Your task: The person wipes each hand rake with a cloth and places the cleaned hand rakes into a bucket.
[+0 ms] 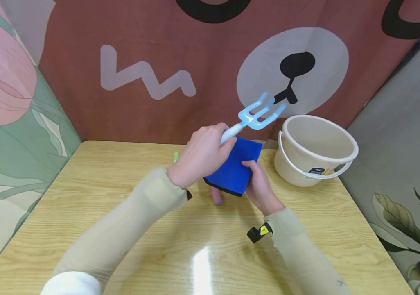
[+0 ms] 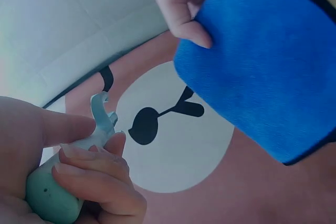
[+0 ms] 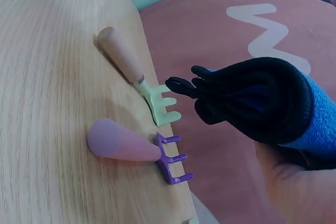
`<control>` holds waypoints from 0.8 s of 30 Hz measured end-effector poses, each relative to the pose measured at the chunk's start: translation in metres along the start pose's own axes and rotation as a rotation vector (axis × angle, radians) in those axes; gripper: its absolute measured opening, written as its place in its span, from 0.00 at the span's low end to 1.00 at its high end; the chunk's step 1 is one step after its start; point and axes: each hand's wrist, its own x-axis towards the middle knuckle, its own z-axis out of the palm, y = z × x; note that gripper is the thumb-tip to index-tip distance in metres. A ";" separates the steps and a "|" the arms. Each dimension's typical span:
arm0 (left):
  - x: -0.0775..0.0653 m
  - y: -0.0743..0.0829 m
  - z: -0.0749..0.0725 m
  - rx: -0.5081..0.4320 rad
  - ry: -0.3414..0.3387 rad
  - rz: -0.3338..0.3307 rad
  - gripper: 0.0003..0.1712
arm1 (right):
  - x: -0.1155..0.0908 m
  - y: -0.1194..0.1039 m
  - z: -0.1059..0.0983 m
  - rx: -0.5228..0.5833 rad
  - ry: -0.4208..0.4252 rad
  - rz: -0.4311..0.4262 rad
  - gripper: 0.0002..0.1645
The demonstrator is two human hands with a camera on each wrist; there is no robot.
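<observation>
My left hand (image 1: 203,150) grips the pale handle of a light blue garden hand fork (image 1: 255,118), its tines pointing up and to the right. In the left wrist view, fingers and thumb wrap round the handle. Lower right, my right hand (image 1: 261,187) holds a folded blue cloth (image 1: 233,168) with black edging, its thumb on the upper face. The right wrist view shows the cloth's rolled layers and black loop from the side. The cloth is apart from the fork in the left wrist view.
On the wooden table (image 1: 121,229) lie a purple hand rake (image 3: 126,142) with a pinkish handle and a green one (image 3: 122,55) with a wooden handle. A beige bucket (image 1: 292,166) stands at the back right. Printed curtains (image 1: 151,119) hang behind.
</observation>
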 end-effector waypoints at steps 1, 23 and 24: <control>0.003 0.002 0.000 -0.009 -0.007 -0.001 0.13 | 0.000 0.000 0.000 -0.008 0.000 0.002 0.36; 0.068 0.057 -0.004 -0.090 -0.136 -0.024 0.14 | 0.001 0.003 -0.003 0.001 0.041 0.024 0.34; 0.071 0.059 -0.004 -0.079 -0.133 -0.023 0.14 | 0.001 0.003 -0.003 -0.005 0.046 0.029 0.35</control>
